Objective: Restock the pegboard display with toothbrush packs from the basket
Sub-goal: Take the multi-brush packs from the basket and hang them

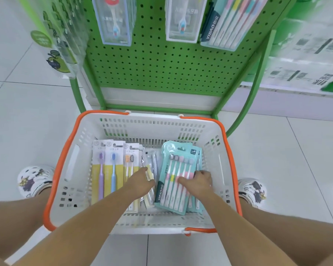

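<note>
Two hands are down in the basket (227,169), which stands on the floor just before the green pegboard (161,64). The left hand (141,181) reaches among the single packs (113,169), fingers stretched forward on a clear one; whether it pinches anything I cannot tell. The right hand (199,182) lies on the teal multipack (171,179), fingers curled at its right edge, thumb across the front.

These packs look light, flat and fairly stiff, the plastic fronts likely slick (a stack may slide). An edge pinch near the hang-hole end should serve best.

Count: three card-backed singles plainly show, plus some clear ones too jumbled to count; several teal multipacks stacked; three packs hang on the board.
</note>
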